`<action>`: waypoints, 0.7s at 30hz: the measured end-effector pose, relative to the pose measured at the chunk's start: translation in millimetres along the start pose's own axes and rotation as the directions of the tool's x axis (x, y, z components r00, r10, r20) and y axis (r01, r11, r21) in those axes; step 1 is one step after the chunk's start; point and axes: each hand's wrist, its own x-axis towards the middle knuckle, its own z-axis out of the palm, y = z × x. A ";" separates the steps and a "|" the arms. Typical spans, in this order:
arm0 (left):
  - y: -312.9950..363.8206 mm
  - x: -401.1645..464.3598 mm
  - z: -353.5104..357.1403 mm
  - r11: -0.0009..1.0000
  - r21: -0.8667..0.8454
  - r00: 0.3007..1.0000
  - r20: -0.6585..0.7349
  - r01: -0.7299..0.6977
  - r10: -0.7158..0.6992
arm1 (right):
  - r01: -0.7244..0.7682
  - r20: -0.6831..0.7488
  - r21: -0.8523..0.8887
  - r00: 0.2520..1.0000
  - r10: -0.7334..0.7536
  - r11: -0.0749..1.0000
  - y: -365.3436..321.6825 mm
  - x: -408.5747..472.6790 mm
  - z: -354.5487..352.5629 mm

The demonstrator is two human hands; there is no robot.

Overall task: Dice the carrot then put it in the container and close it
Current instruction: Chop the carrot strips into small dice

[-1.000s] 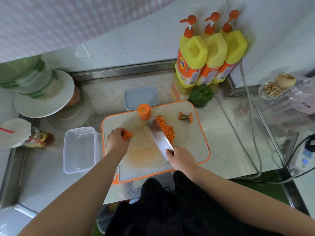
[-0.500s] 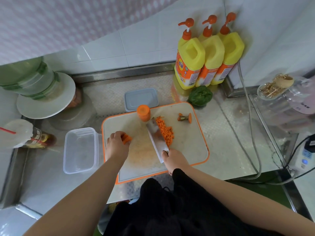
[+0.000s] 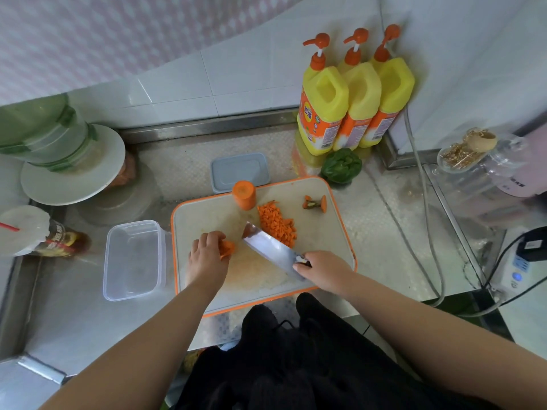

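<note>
I see soft, even daylight, bright on the white wall tiles (image 3: 177,93) and flat over the steel worktop (image 3: 384,232), which shows only a dull sheen. Shadows are faint: a weak one lies under the knife blade (image 3: 272,250) on the cutting board (image 3: 331,232). The wide lens bends the wall line and the worktop's back edge into curves. The green-lidded jar (image 3: 44,128) at the left edge looks smeared and soft. My lower frame is dark with black clothing (image 3: 296,365).
</note>
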 end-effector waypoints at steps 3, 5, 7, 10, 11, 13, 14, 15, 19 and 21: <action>-1.8 -3.9 3.1 0.999 0.034 0.998 0.056 -0.038 0.036 | 0.006 -0.018 -0.021 1.000 -0.007 1.000 4.9 8.2 -16.7; -3.3 -6.3 4.9 0.996 0.069 0.993 0.101 -0.062 0.055 | 0.025 -0.030 -0.047 0.999 -0.027 0.999 5.2 10.7 -20.9; -4.8 -9.8 5.6 0.988 0.114 0.987 0.140 -0.100 0.084 | 0.057 -0.066 -0.069 0.996 -0.061 0.996 2.0 7.6 -20.8; -8.4 -14.3 5.3 0.978 0.137 0.976 0.174 -0.158 0.133 | 0.113 -0.225 -0.122 0.964 -0.138 0.986 -4.8 -3.9 -16.2; -9.4 -16.0 4.3 0.978 0.115 0.976 0.152 -0.172 0.153 | 0.126 -0.282 -0.144 0.945 -0.163 0.982 -6.6 -9.4 -14.7; -11.3 -19.1 1.7 0.981 0.033 0.981 -0.015 -0.191 0.192 | 0.135 -0.373 -0.161 0.909 -0.187 0.978 -7.8 -19.0 -10.5; -11.1 -19.7 0.3 0.977 -0.006 0.964 -0.168 -0.211 0.207 | 0.139 -0.414 -0.179 0.887 -0.203 0.974 -7.2 -22.6 -7.3; -9.9 -19.4 -2.1 0.971 -0.035 0.919 -0.330 -0.238 0.213 | 0.151 -0.455 -0.210 0.859 -0.233 0.966 -6.5 -25.6 -3.6; 17.8 -11.4 -17.1 0.926 -0.048 0.812 -0.498 -0.375 0.303 | 0.200 -0.596 -0.339 0.711 -0.374 0.919 1.6 -27.1 11.4; 37.1 -12.4 -19.4 0.872 0.009 0.817 -0.344 -0.490 0.462 | 0.192 -0.635 -0.352 0.670 -0.385 0.916 2.5 -26.2 13.9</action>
